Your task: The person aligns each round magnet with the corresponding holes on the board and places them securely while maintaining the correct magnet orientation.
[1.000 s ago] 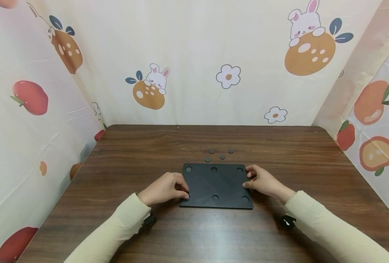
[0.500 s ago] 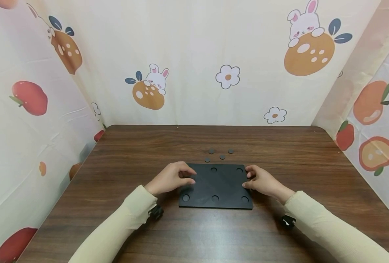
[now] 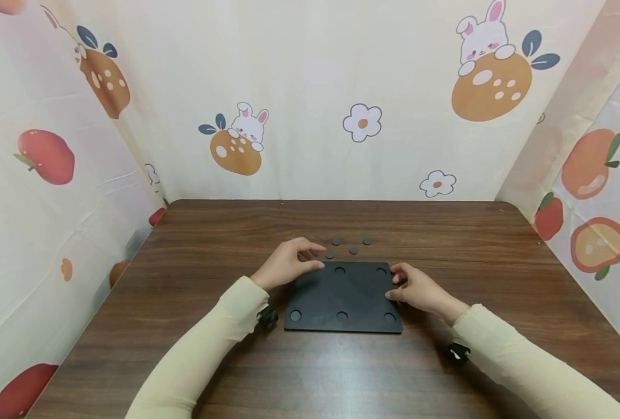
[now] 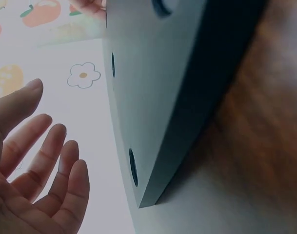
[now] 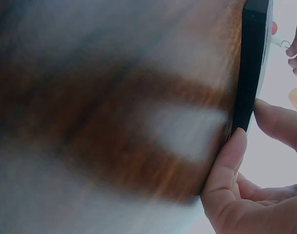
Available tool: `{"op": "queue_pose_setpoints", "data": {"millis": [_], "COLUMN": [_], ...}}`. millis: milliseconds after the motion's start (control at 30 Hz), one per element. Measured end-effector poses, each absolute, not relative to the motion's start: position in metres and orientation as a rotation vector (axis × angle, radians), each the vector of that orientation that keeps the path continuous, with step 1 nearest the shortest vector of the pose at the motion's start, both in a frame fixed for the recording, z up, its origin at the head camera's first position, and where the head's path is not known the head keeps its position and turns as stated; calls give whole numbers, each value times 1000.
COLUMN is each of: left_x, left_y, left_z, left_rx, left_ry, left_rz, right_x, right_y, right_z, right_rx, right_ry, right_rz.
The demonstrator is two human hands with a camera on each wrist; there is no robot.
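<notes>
A flat black rectangular board [image 3: 343, 294] with round recesses along its far and near edges lies on the table. The near-left recess [image 3: 296, 315] looks filled by a round disc, while the others in sight show shadowed hollows. My left hand [image 3: 290, 263] hovers over the board's far-left corner, thumb and fingers apart with nothing between them. Its fingertips point at the closest small dark disc [image 3: 329, 255]. My right hand [image 3: 418, 288] holds the board's right edge, thumb on the upper face and a finger against the side [image 5: 232, 151]. The far-left recess is hidden behind my left hand.
Beyond the board lie more small dark discs: one at the back left [image 3: 336, 241], one at the back right [image 3: 367, 241] and one between [image 3: 354, 250]. The brown wooden table [image 3: 226, 227] ends at a printed curtain [image 3: 310, 145], which also hangs along both sides.
My left hand has left the board's near-left recess and moved forward and right, over the far-left corner towards the discs, its fingers spreading. My right hand has stayed at the right edge.
</notes>
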State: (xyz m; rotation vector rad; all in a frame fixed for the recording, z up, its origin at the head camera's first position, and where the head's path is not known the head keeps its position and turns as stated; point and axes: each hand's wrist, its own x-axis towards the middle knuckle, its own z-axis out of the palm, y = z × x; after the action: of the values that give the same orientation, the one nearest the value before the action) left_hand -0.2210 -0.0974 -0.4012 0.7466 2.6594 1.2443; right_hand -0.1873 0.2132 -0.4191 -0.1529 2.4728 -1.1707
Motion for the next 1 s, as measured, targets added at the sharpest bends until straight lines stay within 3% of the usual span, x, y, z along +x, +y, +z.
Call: {"op": "queue_pose_setpoints", "data": {"millis": [1000], "left_x": [-274], "left_y": [-72], "left_z": [-406], "left_rx": [601], "left_ry": [2625], "left_rz": [1086], "right_x": [-187], "right_y": [213], "right_z": [-418], "right_rx": [-145], "right_ry": [2476], "right_rz": [-1177]}}
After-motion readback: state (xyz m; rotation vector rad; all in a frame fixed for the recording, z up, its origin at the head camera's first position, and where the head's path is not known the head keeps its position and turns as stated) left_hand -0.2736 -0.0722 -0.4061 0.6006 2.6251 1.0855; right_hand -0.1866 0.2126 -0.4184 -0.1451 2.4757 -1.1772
